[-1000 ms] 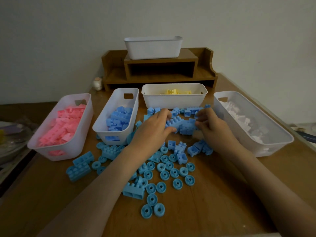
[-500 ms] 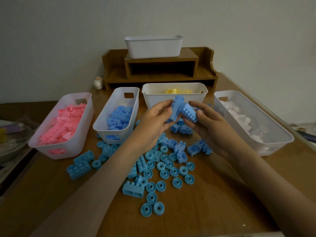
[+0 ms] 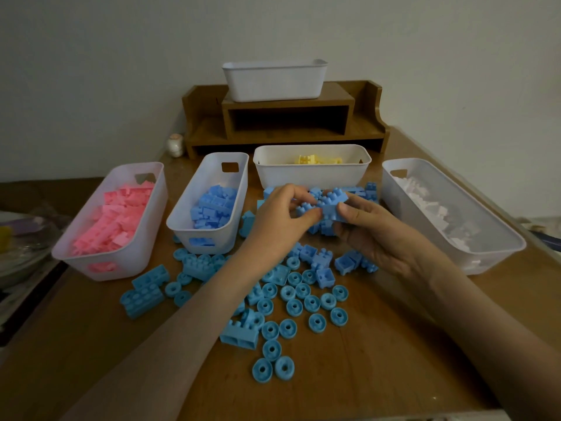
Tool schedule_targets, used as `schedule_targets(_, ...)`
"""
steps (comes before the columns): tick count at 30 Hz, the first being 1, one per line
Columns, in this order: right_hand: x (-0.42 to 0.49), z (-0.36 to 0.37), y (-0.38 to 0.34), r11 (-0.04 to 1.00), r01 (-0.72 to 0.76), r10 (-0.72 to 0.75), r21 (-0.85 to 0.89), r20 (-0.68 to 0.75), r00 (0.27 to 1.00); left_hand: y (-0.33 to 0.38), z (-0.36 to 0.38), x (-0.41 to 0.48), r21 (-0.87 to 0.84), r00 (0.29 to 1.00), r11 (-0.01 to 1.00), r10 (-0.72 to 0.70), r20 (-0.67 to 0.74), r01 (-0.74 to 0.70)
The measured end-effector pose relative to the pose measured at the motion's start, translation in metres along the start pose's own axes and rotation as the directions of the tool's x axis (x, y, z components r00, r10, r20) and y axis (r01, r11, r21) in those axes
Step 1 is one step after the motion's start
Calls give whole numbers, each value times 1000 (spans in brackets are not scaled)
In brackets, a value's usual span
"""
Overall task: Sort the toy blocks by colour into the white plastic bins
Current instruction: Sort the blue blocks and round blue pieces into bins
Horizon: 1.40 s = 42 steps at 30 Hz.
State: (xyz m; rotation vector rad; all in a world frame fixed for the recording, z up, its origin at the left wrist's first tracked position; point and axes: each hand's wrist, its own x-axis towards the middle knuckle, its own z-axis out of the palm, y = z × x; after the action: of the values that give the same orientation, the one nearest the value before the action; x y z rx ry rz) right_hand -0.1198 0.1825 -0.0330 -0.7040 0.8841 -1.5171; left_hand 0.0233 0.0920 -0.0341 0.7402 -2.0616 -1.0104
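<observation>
Your forearms reach in from the near edge and converge at the centre. Your left hand (image 3: 279,220) and right hand (image 3: 373,235) meet, fingers curled, pinching a clump of blue blocks (image 3: 331,208) between them.

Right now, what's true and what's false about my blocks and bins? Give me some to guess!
1. The left hand and right hand both hold a blue clump. True.
2. The pink bin is far right. False: it is far left, and the white-block bin is far right.
3. The loose pieces on the table are yellow. False: they are blue.
4. The top bin sits on the shelf. True.
5. The yellow blocks lie in the middle bin. True.
</observation>
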Motion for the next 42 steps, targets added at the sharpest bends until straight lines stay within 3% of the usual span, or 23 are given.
schedule_targets(5,-3,6,1,999,14,-15,-48,-30,999,5,-3,-2,85,995,991,100,-1,-100)
schedule_targets(8,-4,4,0,999,1,-2,-42,-25,1000,4,-3,-2,37,996,996,80,48,-82)
schedule_targets(12,-5,3,1,993,-16,7,-120,-74,997,3,-2,-1,-153,997,988,-5,75,16)
schedule_targets(18,-8,5,-3,998,59,-61,-32,-69,996,7,-6,1,-379,988,912,-145,56,156)
schedule_targets(23,-8,4,0,993,41,-40,-113,15,999,11,-9,0,-393,968,888,-181,176,238)
schedule_targets(28,-7,0,1,992,4,-1,-128,24,1000,16,-13,0,-539,895,717,-311,319,442)
schedule_targets(38,-10,6,-1,989,32,-29,-145,20,999,11,-10,0,-438,946,845,-223,235,308)
schedule_targets(40,-10,7,2,986,31,-27,-164,25,999,12,-10,-2,-356,966,905,-178,186,235)
schedule_targets(42,-10,10,2,986,12,-10,-167,11,1000,17,-14,-2,-149,988,983,-84,129,104)
